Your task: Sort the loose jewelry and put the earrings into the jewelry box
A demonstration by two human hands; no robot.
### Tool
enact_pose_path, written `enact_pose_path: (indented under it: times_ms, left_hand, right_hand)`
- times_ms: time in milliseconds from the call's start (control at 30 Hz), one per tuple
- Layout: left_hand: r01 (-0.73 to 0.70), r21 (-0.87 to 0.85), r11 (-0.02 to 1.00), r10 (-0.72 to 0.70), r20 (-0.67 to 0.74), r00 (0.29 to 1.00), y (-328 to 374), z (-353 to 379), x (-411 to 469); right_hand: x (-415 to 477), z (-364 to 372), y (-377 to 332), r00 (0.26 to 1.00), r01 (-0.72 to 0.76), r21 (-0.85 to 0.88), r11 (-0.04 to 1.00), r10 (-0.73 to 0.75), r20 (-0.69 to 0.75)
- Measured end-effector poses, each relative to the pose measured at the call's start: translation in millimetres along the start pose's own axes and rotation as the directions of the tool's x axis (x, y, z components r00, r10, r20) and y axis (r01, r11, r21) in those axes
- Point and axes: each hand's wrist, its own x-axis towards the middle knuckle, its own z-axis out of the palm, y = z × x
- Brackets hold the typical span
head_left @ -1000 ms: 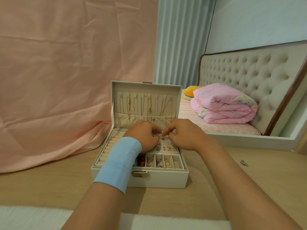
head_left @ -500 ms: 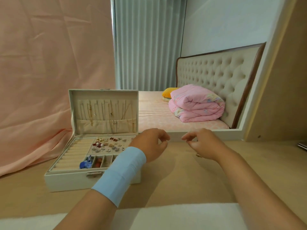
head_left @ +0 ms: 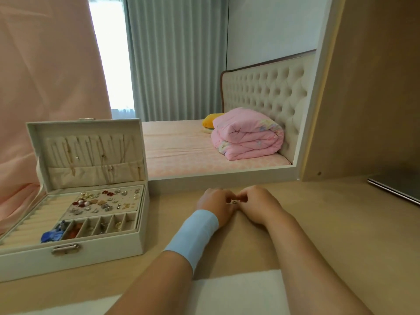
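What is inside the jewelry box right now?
The jewelry box holds necklaces hanging in its lid, earrings on the pad, and blue, red and metal pieces in the front compartments. Anything beneath them is covered.

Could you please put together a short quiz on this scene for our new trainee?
1. True or false: the jewelry box has its lid closed.
2. Where do the left hand and right hand meet at a small metal piece? A) inside the box B) on the table, right of the box C) on the box's lid
3. Fill in: the wristband on the left wrist is light ____.
Key: 1 false; 2 B; 3 blue.
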Motion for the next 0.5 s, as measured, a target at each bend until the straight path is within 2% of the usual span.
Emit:
enact_pose_path:
  times_ms: [267,400,500]
  left_hand:
    - [0.015,-0.015,1.000,-0.017,-0.073,0.997,-16,6,5]
    - [-0.008,0.050,0.999,0.010,-0.034,0.999,-20,-1,2]
    - [-0.008,0.039,0.999,0.009,-0.034,0.999,-20,-6,-3]
  right_hand:
    - [7,-2,-2,0.999,-0.029,-0.020,0.999,0.030,0.029]
    - [8,-4,-2,0.998,-0.026,-0.025,0.999,0.027,0.064]
    - [8,-4,-3,1.000,-0.002,0.027,1.000,0.001,0.031]
